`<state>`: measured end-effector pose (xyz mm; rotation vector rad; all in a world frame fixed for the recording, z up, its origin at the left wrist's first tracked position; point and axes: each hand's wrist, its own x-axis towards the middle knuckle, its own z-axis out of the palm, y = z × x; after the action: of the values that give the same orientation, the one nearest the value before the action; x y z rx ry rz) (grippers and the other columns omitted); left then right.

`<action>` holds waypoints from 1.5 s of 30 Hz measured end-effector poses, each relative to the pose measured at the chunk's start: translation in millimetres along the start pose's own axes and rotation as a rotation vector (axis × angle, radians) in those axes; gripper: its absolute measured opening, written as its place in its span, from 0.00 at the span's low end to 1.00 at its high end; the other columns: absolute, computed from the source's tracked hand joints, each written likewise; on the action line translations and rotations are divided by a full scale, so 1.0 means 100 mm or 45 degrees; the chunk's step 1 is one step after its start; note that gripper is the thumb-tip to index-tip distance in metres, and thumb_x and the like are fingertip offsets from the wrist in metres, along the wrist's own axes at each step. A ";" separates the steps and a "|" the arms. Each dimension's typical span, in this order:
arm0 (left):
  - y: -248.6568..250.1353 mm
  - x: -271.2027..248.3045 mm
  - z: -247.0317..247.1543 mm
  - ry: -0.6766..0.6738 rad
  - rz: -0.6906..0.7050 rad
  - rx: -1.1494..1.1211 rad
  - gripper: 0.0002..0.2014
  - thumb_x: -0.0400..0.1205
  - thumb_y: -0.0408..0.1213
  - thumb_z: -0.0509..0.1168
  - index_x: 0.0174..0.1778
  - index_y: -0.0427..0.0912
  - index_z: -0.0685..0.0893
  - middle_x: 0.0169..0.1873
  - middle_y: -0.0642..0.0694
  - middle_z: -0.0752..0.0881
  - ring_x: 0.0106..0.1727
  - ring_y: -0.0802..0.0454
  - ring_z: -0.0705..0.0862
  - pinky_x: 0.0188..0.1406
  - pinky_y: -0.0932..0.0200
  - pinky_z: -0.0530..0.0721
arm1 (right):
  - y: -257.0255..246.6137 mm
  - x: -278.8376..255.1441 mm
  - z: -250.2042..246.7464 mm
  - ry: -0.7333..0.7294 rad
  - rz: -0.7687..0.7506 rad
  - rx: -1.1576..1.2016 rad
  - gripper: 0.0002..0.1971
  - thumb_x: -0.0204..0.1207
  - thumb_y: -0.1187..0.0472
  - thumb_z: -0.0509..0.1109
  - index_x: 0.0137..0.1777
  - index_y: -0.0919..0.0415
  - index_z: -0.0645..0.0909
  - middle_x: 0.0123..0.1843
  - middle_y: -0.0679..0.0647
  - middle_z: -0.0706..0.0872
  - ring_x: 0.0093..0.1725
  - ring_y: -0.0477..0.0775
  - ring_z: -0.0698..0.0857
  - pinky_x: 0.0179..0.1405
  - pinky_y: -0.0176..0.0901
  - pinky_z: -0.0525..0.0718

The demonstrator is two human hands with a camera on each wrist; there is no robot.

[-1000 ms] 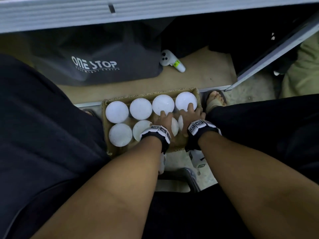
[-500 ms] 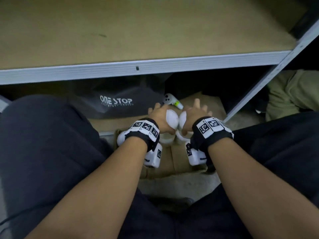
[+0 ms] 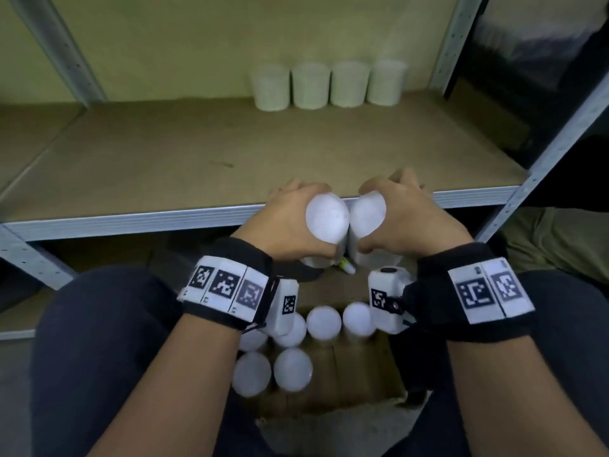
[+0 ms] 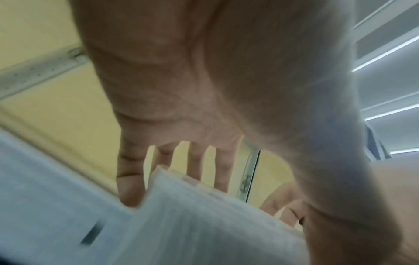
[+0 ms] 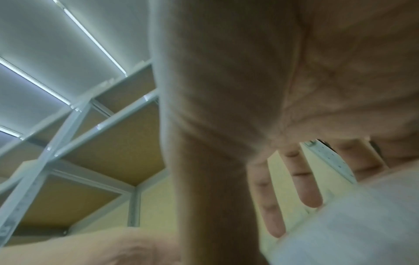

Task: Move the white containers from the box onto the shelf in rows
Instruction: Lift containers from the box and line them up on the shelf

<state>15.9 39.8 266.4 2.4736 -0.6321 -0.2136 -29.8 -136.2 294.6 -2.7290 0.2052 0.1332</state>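
My left hand (image 3: 290,222) grips one white container (image 3: 326,217) and my right hand (image 3: 405,216) grips another white container (image 3: 367,211); the two touch side by side just in front of the shelf's front edge (image 3: 164,219). In the left wrist view the held container (image 4: 204,224) lies under the curled fingers (image 4: 129,179); the right wrist view shows the same for its container (image 5: 351,224). Several white containers (image 3: 324,323) remain standing in the cardboard box (image 3: 369,384) below, between my knees. A row of containers (image 3: 329,85) stands at the back right of the shelf board (image 3: 197,153).
Grey metal uprights (image 3: 458,41) frame the shelf at left and right. A lower shelf rail (image 3: 19,333) runs at the left. An olive cloth bundle (image 3: 553,239) lies at the right. My dark trouser legs (image 3: 99,341) flank the box.
Both hands have lifted a container each out of the box and risen to the shelf edge. The view has tilted up from the box to the shelf.
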 end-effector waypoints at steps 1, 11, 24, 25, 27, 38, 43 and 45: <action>0.03 -0.01 -0.09 0.033 0.021 0.001 0.45 0.56 0.54 0.77 0.71 0.60 0.70 0.65 0.54 0.72 0.66 0.45 0.74 0.64 0.44 0.79 | -0.04 -0.02 -0.07 0.037 -0.031 0.027 0.40 0.57 0.55 0.83 0.70 0.45 0.71 0.66 0.52 0.63 0.66 0.63 0.69 0.62 0.51 0.77; -0.10 -0.01 -0.56 0.533 0.037 -0.045 0.38 0.62 0.49 0.78 0.70 0.57 0.76 0.69 0.55 0.72 0.72 0.53 0.70 0.70 0.61 0.65 | -0.38 0.24 -0.19 0.363 -0.283 0.260 0.27 0.58 0.54 0.81 0.60 0.48 0.82 0.58 0.50 0.72 0.63 0.59 0.74 0.54 0.38 0.67; -0.62 0.13 -0.57 0.663 -0.030 -0.110 0.20 0.71 0.48 0.75 0.58 0.49 0.83 0.59 0.57 0.77 0.59 0.66 0.76 0.56 0.91 0.61 | -0.57 0.82 0.22 0.520 -0.526 0.439 0.17 0.67 0.59 0.80 0.56 0.60 0.87 0.63 0.52 0.87 0.58 0.23 0.64 0.78 0.39 0.58; -0.63 0.13 -0.57 0.651 -0.032 -0.110 0.20 0.72 0.48 0.75 0.59 0.50 0.83 0.60 0.58 0.77 0.61 0.66 0.75 0.56 0.90 0.62 | -0.57 0.83 0.23 0.510 -0.529 0.446 0.17 0.68 0.58 0.80 0.57 0.59 0.86 0.65 0.51 0.86 0.58 0.19 0.60 0.78 0.38 0.56; -0.63 0.12 -0.58 0.615 -0.043 -0.092 0.22 0.73 0.51 0.73 0.61 0.52 0.81 0.63 0.59 0.75 0.65 0.64 0.74 0.59 0.84 0.64 | -0.55 0.84 0.24 0.479 -0.495 0.452 0.18 0.70 0.54 0.78 0.60 0.54 0.84 0.71 0.48 0.81 0.75 0.31 0.58 0.78 0.37 0.54; -0.49 -0.01 -0.75 0.570 0.061 0.101 0.07 0.77 0.43 0.70 0.50 0.52 0.87 0.51 0.58 0.83 0.59 0.57 0.78 0.57 0.70 0.67 | -0.54 0.66 -0.01 0.332 -0.472 0.184 0.12 0.75 0.61 0.71 0.58 0.54 0.87 0.60 0.46 0.86 0.67 0.50 0.79 0.60 0.28 0.65; -0.48 -0.03 -0.77 0.569 0.051 0.111 0.08 0.79 0.37 0.68 0.50 0.52 0.89 0.51 0.58 0.86 0.58 0.56 0.80 0.57 0.71 0.68 | -0.57 0.66 -0.07 0.290 -0.462 0.193 0.11 0.75 0.62 0.72 0.56 0.54 0.88 0.59 0.45 0.88 0.65 0.45 0.81 0.57 0.22 0.65; -0.48 -0.02 -0.78 0.587 0.024 0.116 0.08 0.79 0.37 0.68 0.51 0.51 0.89 0.51 0.58 0.86 0.59 0.55 0.80 0.65 0.64 0.71 | -0.63 0.70 -0.05 0.273 -0.459 0.177 0.11 0.76 0.61 0.72 0.57 0.54 0.88 0.61 0.46 0.87 0.67 0.46 0.80 0.59 0.25 0.66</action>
<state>55.3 113.3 303.8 2.4765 -0.4715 0.3915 49.7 -89.3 314.7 -2.5878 -0.2117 -0.2649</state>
